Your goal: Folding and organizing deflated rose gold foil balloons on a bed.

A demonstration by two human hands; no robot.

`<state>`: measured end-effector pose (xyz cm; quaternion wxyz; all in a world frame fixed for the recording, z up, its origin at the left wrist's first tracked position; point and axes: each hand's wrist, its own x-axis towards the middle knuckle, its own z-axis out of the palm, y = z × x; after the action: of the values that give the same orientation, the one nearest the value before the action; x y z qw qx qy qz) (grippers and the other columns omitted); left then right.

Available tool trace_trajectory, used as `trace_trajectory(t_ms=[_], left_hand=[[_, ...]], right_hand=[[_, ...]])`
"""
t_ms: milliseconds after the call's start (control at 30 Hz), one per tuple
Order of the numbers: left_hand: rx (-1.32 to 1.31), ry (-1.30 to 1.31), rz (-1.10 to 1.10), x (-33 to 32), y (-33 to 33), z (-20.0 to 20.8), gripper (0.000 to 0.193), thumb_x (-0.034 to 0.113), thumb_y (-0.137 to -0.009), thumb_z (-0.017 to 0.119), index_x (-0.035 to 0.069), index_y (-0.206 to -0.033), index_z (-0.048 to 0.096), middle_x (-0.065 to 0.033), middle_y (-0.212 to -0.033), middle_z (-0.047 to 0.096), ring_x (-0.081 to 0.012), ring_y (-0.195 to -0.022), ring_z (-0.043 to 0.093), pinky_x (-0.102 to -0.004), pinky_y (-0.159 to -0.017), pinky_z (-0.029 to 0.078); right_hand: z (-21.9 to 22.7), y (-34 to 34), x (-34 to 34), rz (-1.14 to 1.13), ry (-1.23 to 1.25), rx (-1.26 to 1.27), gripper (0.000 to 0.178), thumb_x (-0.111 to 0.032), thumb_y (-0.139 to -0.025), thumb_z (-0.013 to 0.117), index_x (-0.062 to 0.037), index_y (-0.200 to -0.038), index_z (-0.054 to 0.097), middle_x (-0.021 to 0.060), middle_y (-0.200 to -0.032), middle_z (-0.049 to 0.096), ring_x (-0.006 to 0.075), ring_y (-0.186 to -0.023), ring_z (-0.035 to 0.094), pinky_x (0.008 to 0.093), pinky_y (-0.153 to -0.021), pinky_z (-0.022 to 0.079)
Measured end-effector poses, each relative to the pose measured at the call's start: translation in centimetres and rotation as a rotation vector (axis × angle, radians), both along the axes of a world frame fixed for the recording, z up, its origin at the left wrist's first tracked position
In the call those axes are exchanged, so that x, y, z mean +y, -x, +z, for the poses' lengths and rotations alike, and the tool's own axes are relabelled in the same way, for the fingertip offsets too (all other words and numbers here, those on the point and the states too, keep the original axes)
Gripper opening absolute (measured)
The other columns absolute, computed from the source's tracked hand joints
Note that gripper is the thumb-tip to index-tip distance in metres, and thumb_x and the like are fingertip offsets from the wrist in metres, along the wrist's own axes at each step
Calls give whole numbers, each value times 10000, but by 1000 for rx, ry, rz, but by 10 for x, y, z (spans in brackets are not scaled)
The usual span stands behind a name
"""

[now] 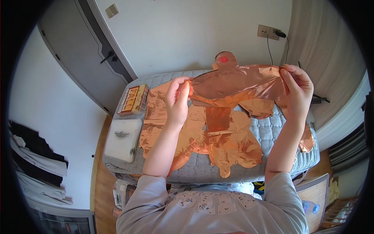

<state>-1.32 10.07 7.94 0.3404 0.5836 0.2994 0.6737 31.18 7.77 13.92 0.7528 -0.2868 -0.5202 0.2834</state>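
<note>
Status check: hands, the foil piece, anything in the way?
Left hand and right hand each pinch an end of the copper foil balloon, held up flat. More foil balloons lie below on the grey quilted table. Nothing between the hands.

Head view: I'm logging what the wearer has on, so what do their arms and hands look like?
Both forearms are bare. The left hand and right hand wear no gloves; no rings or watch show. Short pale grey sleeves end above the elbows.
</note>
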Motion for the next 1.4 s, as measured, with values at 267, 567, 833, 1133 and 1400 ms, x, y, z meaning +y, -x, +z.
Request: trace_trajectory(t_ms=[267, 567, 833, 1133, 1400], left_hand=[[46, 1, -74, -12, 7, -14, 239, 225, -1121, 499, 40, -1196, 631, -29, -1013, 697, -86, -894, 650, -237, -765, 515], [1284, 60, -188, -54, 1, -96, 582, 424, -937, 706, 50, -1363, 575, -181, -1436, 564, -353, -1395, 488, -553, -1155, 368], [1428, -4, -293, -75, 32, -127, 674, 459, -907, 725, 72, -1429, 543, -173, -1530, 489, -357, -1499, 368, -630, -1240, 207], [1440, -53, -270, -76, 56, -120, 754, 479, -915, 724, 71, -1509, 500, -172, -1579, 468, -358, -1521, 348, -597, -1254, 199], [671, -123, -817, -142, 78, -17, 729, 449, -912, 776, 11, -1452, 556, -158, -1445, 612, -340, -1319, 584, -439, -1085, 460]], right_hand=[[6, 10, -19, -134, -181, -101, 149, 148, -924, 660, 69, -1028, 733, 78, -1003, 723, 107, -903, 704, 208, -804, 571], [35, 0, -104, -295, -421, -722, 197, 171, -763, 717, 34, -904, 707, 111, -932, 701, 154, -805, 660, 237, -668, 486], [63, -31, -192, -6, -468, -957, 136, 54, -776, 743, -37, -864, 694, 123, -880, 684, 200, -722, 693, 280, -581, 545], [96, -8, -218, 637, -382, -1147, 154, 3, -833, 800, -13, -981, 762, 144, -1006, 686, 229, -761, 748, 316, -708, 670], [79, 24, -231, 138, -339, -1047, 135, 82, -803, 752, -28, -876, 729, 128, -923, 683, 173, -702, 710, 263, -583, 608]])
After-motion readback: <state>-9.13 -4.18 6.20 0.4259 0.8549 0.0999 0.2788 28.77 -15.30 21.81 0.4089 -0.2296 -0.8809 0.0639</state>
